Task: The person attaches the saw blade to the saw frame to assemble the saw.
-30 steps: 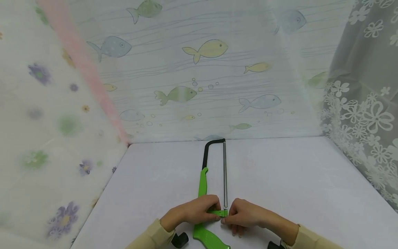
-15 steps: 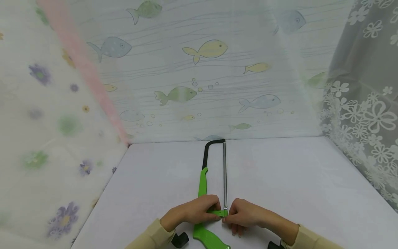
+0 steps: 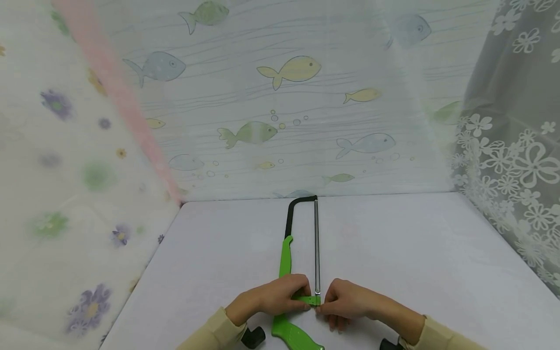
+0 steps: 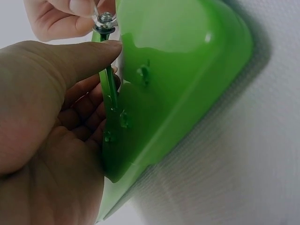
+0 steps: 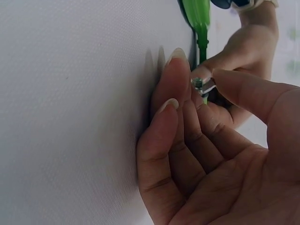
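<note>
A hacksaw lies on the table, its green handle (image 3: pixel 297 335) towards me and its black front frame (image 3: pixel 289 218) pointing away. The grey blade (image 3: pixel 317 243) runs along its right side. My left hand (image 3: pixel 282 294) grips the green crosspiece (image 3: pixel 312 300) at the blade's near end, its thumb pressed on the green part in the left wrist view. At that same end, my right hand (image 3: pixel 350 304) pinches a small metal wing nut (image 5: pixel 206 86) between thumb and index finger. A threaded screw end (image 4: pixel 106 18) shows in the nut's middle. The fingers partly hide the nut.
The white tabletop (image 3: pixel 393 248) reaches back to a fish-print curtain (image 3: pixel 288 107). Flowered cloth (image 3: pixel 52 194) hangs at the left, and a grey lace-patterned curtain (image 3: pixel 516 146) at the right. A black wrist device (image 3: pixel 253 337) sits beneath the left forearm.
My right hand's fingertips have shifted slightly right at the nut. The left hand and the hacksaw stay in place.
</note>
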The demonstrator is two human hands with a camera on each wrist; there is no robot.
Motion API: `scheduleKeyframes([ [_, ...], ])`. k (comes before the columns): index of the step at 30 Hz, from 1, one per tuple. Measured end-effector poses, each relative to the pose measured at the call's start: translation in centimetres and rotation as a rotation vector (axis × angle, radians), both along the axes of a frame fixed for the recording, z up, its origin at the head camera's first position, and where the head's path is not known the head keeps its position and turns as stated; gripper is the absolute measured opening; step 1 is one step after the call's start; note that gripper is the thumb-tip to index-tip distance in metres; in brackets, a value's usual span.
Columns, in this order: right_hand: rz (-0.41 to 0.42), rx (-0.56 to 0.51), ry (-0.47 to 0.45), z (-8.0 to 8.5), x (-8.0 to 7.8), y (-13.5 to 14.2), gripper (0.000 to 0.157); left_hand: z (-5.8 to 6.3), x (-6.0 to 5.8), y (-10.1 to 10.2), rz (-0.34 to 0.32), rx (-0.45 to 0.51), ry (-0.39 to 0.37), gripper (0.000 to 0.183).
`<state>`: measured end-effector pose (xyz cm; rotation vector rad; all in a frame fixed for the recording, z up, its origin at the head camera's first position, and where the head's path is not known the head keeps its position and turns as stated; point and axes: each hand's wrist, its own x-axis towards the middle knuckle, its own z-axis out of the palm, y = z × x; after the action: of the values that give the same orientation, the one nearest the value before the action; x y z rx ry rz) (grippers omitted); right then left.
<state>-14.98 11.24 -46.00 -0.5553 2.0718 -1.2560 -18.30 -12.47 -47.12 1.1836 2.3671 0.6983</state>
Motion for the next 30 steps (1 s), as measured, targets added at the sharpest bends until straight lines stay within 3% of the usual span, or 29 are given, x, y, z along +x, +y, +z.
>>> scheduleKeyframes([
  [5, 0.006, -0.024, -0.011, 0.05, 0.02, 0.25, 0.023, 0.01, -0.01, 0.00, 0.010, -0.005, -0.004, 0.010],
  [21, 0.018, -0.042, -0.019, 0.38, 0.10, 0.16, 0.020, 0.17, 0.04, 0.05, 0.004, 0.002, -0.009, 0.010],
  [30, 0.018, -0.014, -0.010, 0.23, 0.10, -0.31, 0.039, 0.15, 0.02, -0.07, -0.022, 0.023, -0.021, 0.009],
])
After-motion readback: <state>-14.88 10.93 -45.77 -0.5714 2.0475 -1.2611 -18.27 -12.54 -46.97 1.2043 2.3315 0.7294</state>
